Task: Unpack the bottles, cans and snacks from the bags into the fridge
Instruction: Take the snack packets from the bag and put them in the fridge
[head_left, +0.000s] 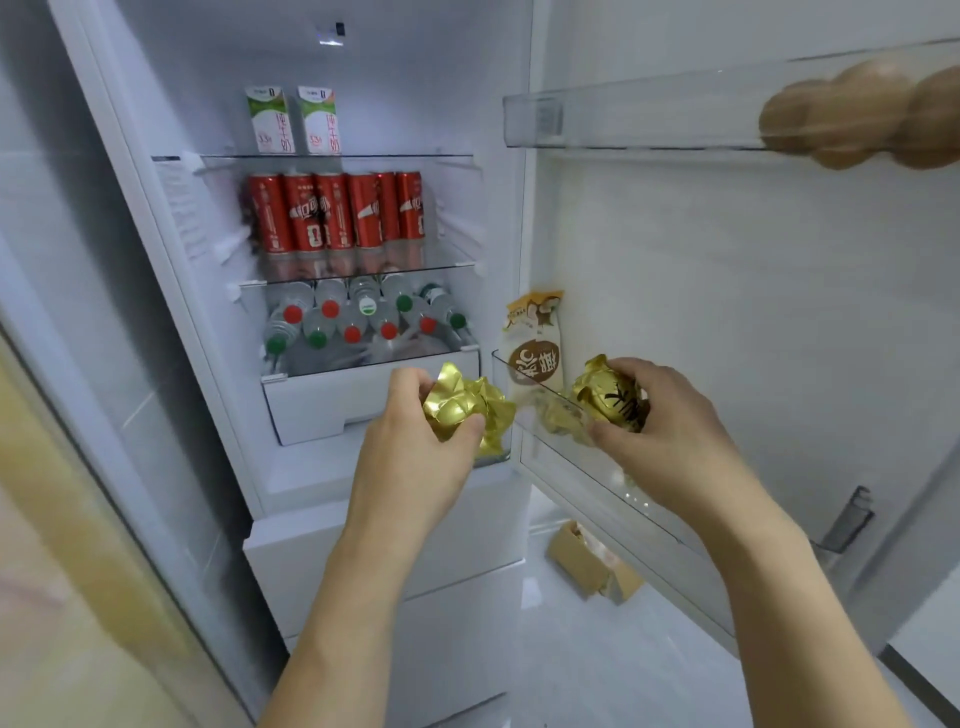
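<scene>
Cool bright light from the fridge (332, 62) ceiling, soft overall blur, wide-angle bending at edges, left side hazy

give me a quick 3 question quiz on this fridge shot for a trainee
1. True or false: the red cans stand on the shelf below the milk cartons.
2. What does each hand hold?
3. Where does the tall snack packet stand: A) the bottle drawer, B) the lower door shelf, C) beside the eggs?

Key
1. True.
2. The left hand and the right hand each hold a gold foil snack, the right one over the door shelf.
3. B.
</scene>
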